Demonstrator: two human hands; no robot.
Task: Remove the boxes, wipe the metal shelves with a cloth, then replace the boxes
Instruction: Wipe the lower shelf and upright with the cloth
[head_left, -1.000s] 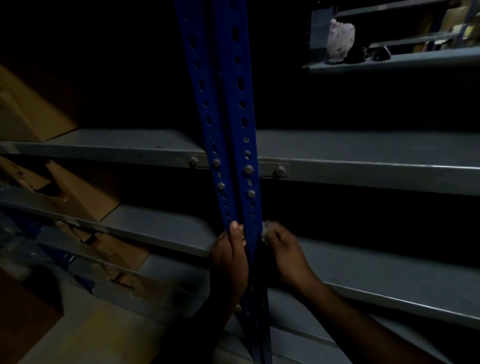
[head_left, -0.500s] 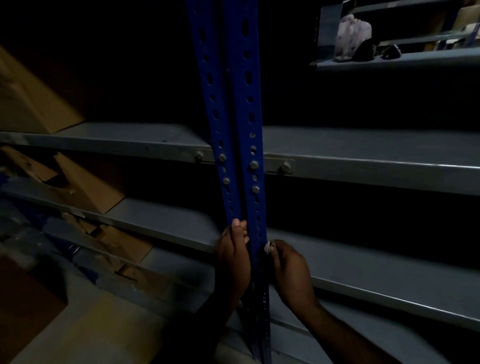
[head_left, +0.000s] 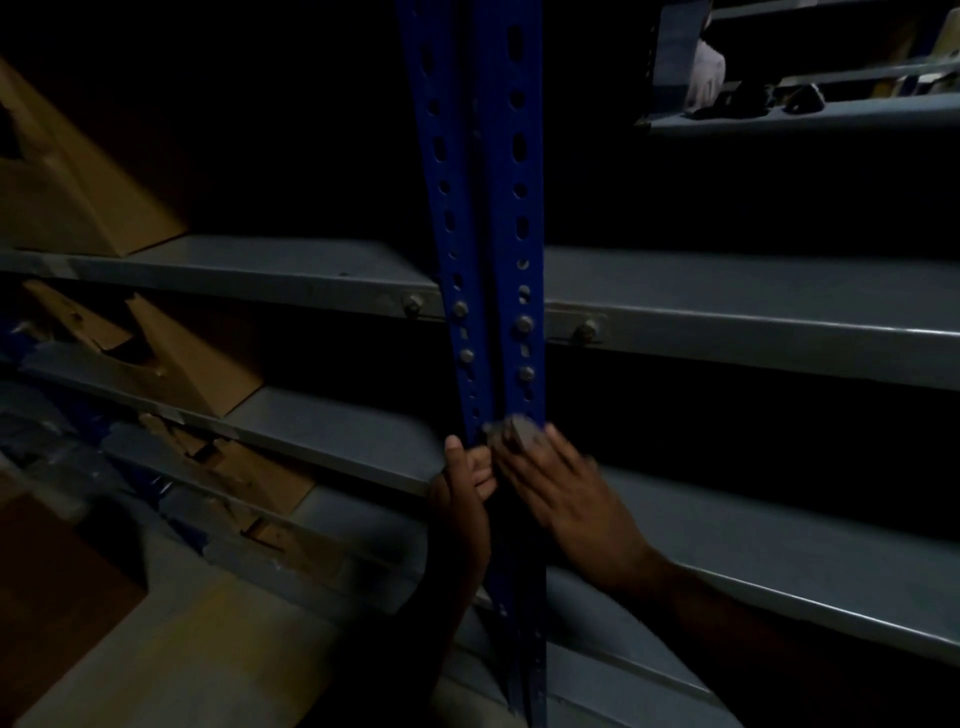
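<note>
Two blue perforated uprights (head_left: 493, 208) stand side by side in front of me and carry grey metal shelves (head_left: 753, 322). My left hand (head_left: 462, 493) grips the left upright low down, thumb pointing up. My right hand (head_left: 566, 499) presses a small greyish cloth (head_left: 514, 434) against the right upright with spread fingers; most of the cloth is hidden under them. Brown cardboard boxes (head_left: 78, 197) sit on the shelves at the left.
Another open box (head_left: 171, 358) stands on the second shelf at left, flattened cardboard (head_left: 249, 483) lies lower down. A further rack at top right holds a pale bag (head_left: 704, 73) and dark items. The right shelf bays are dark.
My right hand has come from the side of the upright onto its front, fingers now spread over the cloth and slightly higher. My left hand keeps its grip. The view has shifted a little.
</note>
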